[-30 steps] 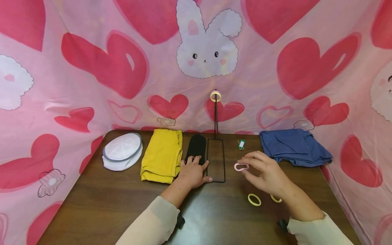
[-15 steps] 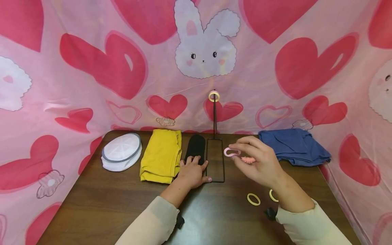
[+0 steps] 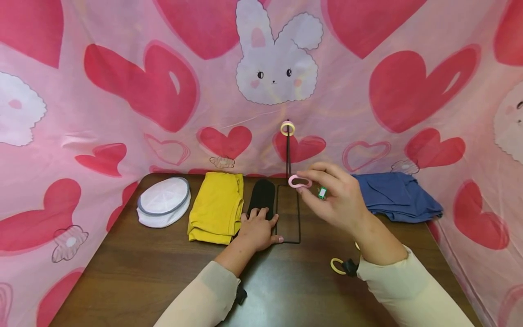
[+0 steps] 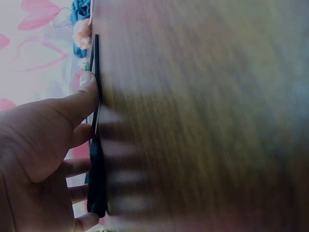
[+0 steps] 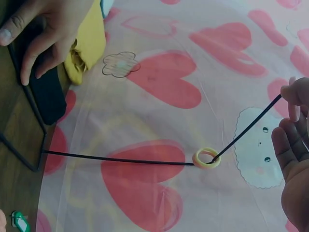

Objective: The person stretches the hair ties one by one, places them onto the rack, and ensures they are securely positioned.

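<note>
My right hand (image 3: 341,197) pinches a pink ring (image 3: 291,181) between thumb and fingertips. In the right wrist view that ring (image 5: 293,112) is right by the free upper end of the rod of a black wire stand (image 5: 120,160). A yellow ring (image 5: 206,165) hangs at the bend of the rod. My left hand (image 3: 255,231) lies with fingers spread, fingertips on a flat black cloth-like piece (image 3: 262,193) and thumb at the near corner of the stand's rectangular base (image 3: 299,213). The left wrist view shows its thumb (image 4: 84,94) against the thin dark frame.
Folded yellow cloth (image 3: 216,206) and a round white mesh item (image 3: 163,200) lie left. A folded blue cloth (image 3: 398,197) is at the back right, near a green key tag (image 3: 322,193). Nearer me lies a yellow ring (image 3: 336,266), partly behind the right wrist strap.
My right hand has carried the pink ring left and away from me, toward the stand. The left hand stays in place.
</note>
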Available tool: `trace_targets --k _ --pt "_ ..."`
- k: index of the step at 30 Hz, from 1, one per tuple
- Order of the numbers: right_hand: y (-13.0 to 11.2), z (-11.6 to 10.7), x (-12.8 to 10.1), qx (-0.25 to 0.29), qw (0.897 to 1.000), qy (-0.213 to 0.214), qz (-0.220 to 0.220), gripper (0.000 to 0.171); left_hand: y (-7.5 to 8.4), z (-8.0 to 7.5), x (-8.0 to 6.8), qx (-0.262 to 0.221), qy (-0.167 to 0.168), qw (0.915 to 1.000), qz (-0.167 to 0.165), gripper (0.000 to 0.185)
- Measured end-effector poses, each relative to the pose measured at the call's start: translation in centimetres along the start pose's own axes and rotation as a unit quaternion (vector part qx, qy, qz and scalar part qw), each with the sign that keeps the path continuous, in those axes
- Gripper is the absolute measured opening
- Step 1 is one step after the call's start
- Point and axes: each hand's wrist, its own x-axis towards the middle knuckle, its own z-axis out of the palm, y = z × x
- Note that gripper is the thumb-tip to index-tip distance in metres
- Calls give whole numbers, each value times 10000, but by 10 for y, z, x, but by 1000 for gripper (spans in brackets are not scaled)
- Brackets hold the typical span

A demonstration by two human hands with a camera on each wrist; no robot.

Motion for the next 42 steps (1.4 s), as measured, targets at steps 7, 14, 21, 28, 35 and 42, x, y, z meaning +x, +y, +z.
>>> trace_targets --k 7,14,21,28,35,42 --pt "4 5 6 44 10000 74 -32 31 1 -2 0 9 -23 10000 -22 80" --pt "14 10 6 -30 9997 140 211 33 1 -1 -1 -63 -58 10000 -10 80" --pt "26 19 11 -235 9981 247 520 31 0 1 0 -67 -53 10000 -8 81" --pt "39 29 16 -199 9964 389 730 30 0 2 0 -29 -27 10000 -8 81" --pt "55 40 22 -232 9952 483 816 28 0 0 -1 -38 -30 10000 7 81" --pt "69 51 27 -299 9929 610 978 26 1 -1 -2 -16 -16 10000 -10 81"
